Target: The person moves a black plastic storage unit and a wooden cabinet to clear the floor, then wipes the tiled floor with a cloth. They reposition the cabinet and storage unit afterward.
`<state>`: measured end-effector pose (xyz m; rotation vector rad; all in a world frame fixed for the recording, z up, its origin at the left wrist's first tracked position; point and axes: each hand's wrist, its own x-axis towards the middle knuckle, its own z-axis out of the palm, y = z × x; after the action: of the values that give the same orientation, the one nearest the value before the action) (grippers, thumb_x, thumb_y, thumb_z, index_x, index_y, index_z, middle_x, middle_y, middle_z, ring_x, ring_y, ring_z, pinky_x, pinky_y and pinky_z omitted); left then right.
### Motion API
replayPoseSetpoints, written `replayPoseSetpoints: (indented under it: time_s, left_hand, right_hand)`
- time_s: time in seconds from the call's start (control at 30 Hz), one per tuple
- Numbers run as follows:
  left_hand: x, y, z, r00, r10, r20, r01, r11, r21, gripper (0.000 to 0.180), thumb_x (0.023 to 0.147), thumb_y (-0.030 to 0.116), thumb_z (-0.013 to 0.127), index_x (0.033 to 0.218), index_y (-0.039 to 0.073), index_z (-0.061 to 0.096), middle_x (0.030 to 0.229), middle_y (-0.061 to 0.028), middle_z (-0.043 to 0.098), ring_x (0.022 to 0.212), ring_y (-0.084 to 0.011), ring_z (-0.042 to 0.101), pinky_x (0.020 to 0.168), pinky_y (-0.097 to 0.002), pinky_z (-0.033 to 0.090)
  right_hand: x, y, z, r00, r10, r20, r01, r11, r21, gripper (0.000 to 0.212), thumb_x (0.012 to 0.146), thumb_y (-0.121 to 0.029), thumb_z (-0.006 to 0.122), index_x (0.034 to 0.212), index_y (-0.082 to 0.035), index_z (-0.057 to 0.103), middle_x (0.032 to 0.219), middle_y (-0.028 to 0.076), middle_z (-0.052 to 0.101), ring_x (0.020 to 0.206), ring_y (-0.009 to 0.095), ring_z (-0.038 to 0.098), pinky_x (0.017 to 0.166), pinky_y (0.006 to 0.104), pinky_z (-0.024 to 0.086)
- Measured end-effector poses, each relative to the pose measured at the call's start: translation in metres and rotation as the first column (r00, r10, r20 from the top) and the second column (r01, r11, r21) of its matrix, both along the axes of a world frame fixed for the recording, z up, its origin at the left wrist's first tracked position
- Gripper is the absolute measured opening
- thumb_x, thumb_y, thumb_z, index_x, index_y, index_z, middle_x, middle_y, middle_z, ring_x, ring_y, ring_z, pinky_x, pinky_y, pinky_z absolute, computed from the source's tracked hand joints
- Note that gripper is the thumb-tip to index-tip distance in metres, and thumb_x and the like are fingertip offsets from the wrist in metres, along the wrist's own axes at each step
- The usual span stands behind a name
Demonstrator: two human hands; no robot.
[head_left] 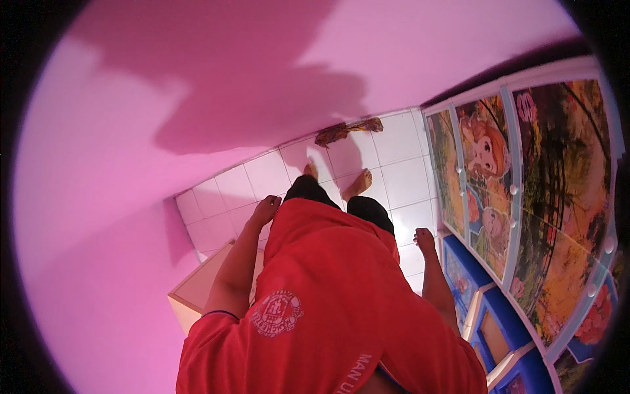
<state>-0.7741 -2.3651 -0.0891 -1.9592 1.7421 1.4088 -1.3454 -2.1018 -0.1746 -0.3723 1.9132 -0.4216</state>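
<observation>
Head view: left hand [266, 210] hangs beside the red shirt [328, 282], right hand [425, 240] near the patterned cabinet [551, 184] at the person's right, both apparently lowered for easy standing. Both grips look loosely curled; whether anything is enclosed is not discernible.

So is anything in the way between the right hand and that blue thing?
Nothing visible stands between the right hand and the blue-framed unit; only pale floor tiles show there.
</observation>
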Motion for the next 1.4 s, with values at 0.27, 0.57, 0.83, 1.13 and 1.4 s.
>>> replayPoseSetpoints:
  time_s: [0.27,0.57,0.83,1.13,1.4]
  left_hand:
    - [0.107,0.062,-0.035,0.944,0.329,-0.016,-0.327,0.934,-0.140,0.046,0.095,0.043,0.050,0.113,0.002,0.060,0.112,-0.0201,0.065,0.107,-0.0332,0.061,0.091,-0.0392,0.047]
    - [0.427,0.261,0.026,0.256,0.676,0.691,-0.117,0.732,-0.672,0.064,0.090,0.049,0.056,0.126,-0.003,0.048,0.127,-0.0255,0.050,0.116,-0.0405,0.051,0.092,-0.0527,0.045]
    - [0.505,0.374,0.128,-0.273,0.652,0.707,-0.523,0.517,-0.678,0.071,0.088,0.058,0.048,0.121,-0.006,0.047,0.118,-0.0258,0.053,0.112,-0.0401,0.053,0.092,-0.0514,0.046]
    - [0.484,0.404,0.108,-0.145,0.752,0.643,-0.690,0.389,-0.610,0.089,0.085,0.069,0.047,0.132,-0.006,0.041,0.131,-0.0257,0.048,0.120,-0.0416,0.047,0.099,-0.0502,0.041]
    - [0.472,0.413,0.096,-0.198,0.841,0.504,-0.557,0.326,-0.764,0.101,0.082,0.075,0.046,0.146,0.000,0.024,0.141,-0.0246,0.037,0.132,-0.0401,0.033,0.108,-0.0517,0.027]
  right_hand:
    - [0.020,-0.103,0.039,0.954,0.276,-0.116,-0.288,0.951,-0.109,0.034,0.091,-0.032,0.055,0.097,0.002,0.059,0.077,0.010,0.063,0.064,0.019,0.063,0.058,0.0329,0.051]
    - [0.108,-0.175,0.074,0.817,0.530,-0.229,-0.557,0.828,-0.070,0.036,0.091,-0.032,0.053,0.094,0.003,0.060,0.078,0.013,0.065,0.068,0.019,0.064,0.065,0.0335,0.052]
    - [0.214,-0.196,0.105,0.472,0.810,-0.348,-0.851,0.522,0.062,0.036,0.095,-0.033,0.051,0.102,0.000,0.062,0.090,0.018,0.067,0.086,0.031,0.065,0.078,0.0392,0.050]
    - [0.256,-0.295,0.089,0.436,0.840,-0.323,-0.865,0.490,0.105,0.035,0.091,-0.034,0.052,0.101,-0.002,0.062,0.093,0.019,0.068,0.092,0.032,0.066,0.080,0.0390,0.050]
    - [0.285,-0.340,0.099,0.441,0.846,-0.299,-0.886,0.464,0.005,0.036,0.091,-0.035,0.054,0.102,-0.001,0.060,0.085,0.017,0.067,0.075,0.025,0.067,0.071,0.0380,0.052]
